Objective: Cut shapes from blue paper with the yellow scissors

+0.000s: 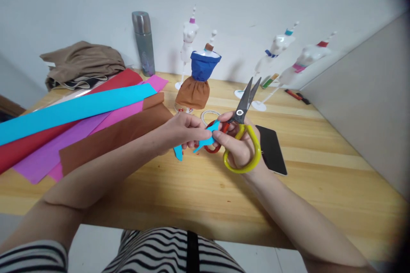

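Note:
Both hands meet over the middle of the table around a small light-blue strip (pixel 207 135), which looks like cloth or paper. My left hand (pixel 187 130) pinches its left side between thumb and fingers. My right hand (pixel 235 140) pinches the other end with thumb and fingertip, and also carries a pair of scissors (pixel 241 113). The scissors' dark blades point up and away, slightly parted; one handle loop is yellow, and a red loop shows below the strip. Beneath my left fingers another light-blue piece (pixel 178 152) is partly hidden.
Long coloured sheets (pixel 77 108) lie at the left, before a folded brown cloth (pixel 83 62) and a flask (pixel 143 45). A dressed mannequin (pixel 200 76) stands behind my hands, with several bare white mannequins (pixel 280 47) along the wall. A tape roll (pixel 210 112) and a black tablet-like object (pixel 272 149) lie close by.

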